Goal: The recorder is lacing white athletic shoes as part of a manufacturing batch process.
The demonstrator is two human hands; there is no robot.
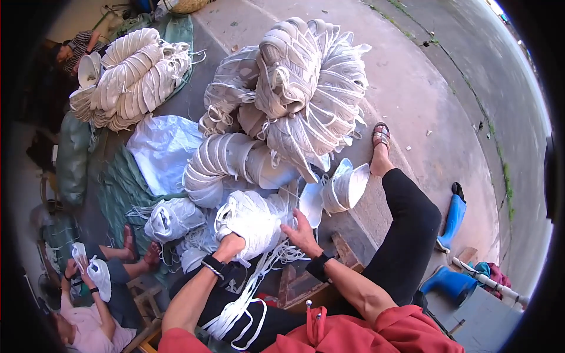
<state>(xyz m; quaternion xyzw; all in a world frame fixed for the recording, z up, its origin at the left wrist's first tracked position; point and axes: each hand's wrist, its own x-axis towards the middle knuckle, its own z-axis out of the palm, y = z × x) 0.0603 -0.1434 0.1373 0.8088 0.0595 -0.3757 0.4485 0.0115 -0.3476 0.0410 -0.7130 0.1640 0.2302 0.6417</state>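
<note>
Soft, even daylight is seen, without hard shadows or glare. Strong fisheye bending and black corners are noticed; focus stays sharp.

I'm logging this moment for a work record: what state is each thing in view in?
Left hand: gripping the white strap bundle.
Right hand: fingers spread on the bundle's side.
Loose straps: trailing over the lap.
Big bundle pile: stacked, tied.
Far bundle: lying on the ground.
Blue boots: one upright, one lying.
Co-worker's hands: holding white pieces.
</note>
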